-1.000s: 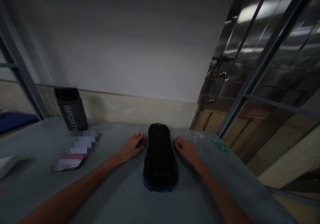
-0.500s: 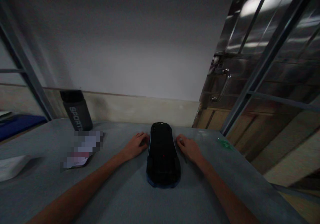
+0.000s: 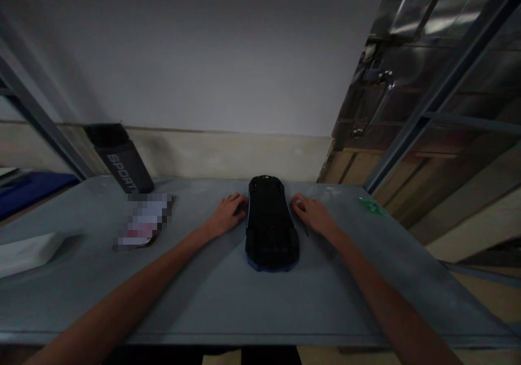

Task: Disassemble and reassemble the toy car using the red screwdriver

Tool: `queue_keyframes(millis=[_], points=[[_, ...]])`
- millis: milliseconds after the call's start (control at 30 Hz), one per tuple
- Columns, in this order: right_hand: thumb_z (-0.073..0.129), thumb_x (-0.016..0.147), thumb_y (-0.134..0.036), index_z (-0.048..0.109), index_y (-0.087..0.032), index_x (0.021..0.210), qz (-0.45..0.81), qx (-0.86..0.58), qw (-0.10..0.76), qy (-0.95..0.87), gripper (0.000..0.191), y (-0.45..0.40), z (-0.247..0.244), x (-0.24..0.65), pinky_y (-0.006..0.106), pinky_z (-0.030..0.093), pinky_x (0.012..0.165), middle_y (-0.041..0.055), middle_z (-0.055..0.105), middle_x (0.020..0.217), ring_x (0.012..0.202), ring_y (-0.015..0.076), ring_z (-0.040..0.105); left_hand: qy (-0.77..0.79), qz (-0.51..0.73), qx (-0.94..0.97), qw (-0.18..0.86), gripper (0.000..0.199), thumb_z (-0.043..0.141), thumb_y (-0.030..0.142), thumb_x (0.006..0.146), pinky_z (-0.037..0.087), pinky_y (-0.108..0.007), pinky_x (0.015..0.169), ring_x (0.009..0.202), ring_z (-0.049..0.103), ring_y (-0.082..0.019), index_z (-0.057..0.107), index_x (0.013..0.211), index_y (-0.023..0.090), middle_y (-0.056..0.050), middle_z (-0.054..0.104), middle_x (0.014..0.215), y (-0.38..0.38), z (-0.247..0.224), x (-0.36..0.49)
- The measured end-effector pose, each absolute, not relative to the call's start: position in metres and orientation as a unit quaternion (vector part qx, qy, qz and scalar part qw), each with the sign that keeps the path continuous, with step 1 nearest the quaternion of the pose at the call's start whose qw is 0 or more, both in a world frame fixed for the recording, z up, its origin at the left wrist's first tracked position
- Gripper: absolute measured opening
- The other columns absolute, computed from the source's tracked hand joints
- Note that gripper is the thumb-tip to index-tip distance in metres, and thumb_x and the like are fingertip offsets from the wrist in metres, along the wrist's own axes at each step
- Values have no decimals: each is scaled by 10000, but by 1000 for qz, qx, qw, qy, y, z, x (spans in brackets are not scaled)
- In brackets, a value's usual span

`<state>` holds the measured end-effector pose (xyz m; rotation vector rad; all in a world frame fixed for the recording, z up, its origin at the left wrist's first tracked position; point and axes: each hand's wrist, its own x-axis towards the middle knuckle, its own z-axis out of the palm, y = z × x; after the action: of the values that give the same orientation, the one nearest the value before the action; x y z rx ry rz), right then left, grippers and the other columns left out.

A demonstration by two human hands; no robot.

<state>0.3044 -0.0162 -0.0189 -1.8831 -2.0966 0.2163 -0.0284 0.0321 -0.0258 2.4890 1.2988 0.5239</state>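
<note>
A toy car [image 3: 269, 221] lies upside down on the grey table [image 3: 228, 305], its black underside facing up and blue bodywork showing along the edge. A tiny red spot shows on the underside. At the car's left side, my left hand [image 3: 230, 213] has its fingers curled against the edge, fingertips partly hidden. My right hand [image 3: 313, 213] is closed just right of the car, near its upper end. A thin dark rod [image 3: 305, 229] sticks out below that hand; the rest of it is hidden by the fingers.
A dark SPORT bottle [image 3: 120, 159] stands at the back left, with a blurred-out flat item [image 3: 146, 218] before it. A white object [image 3: 30, 254] lies at far left. Small green pieces [image 3: 372, 206] lie at right. Metal frame posts [image 3: 401, 148] rise at the table's sides.
The view has tilted down, so everything sits higher in the picture and the table's front edge now shows. The hands and the car keep about the same places relative to each other.
</note>
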Motion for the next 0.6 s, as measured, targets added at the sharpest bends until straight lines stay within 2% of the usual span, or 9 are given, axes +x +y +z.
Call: queue_keyframes(millis=[200,400,600], points=[[564,1200,-235,748,-257,1244,79,-651,161,-737,190,-17,-19,306,300,463,746,22,857,871,834,222,807,449,184,863,140,235,654,164,974,573,-541,1163,1220,738,-344,744,1179,235,-120,796,1247,32,-24,-28],[556,1207,-243,754,-258,1261,78,-653,158,-737,205,-18,-17,305,302,485,774,38,885,932,876,226,829,448,187,863,138,217,657,180,974,583,-545,1132,1175,729,-348,749,1160,242,-120,793,1218,34,-26,-28],[578,1205,-240,765,-272,1241,78,-660,153,-731,192,-17,-15,304,299,474,744,19,864,869,843,231,827,449,181,864,136,218,663,186,982,579,-538,1122,1167,728,-348,759,1172,232,-123,785,1209,33,-25,-27]])
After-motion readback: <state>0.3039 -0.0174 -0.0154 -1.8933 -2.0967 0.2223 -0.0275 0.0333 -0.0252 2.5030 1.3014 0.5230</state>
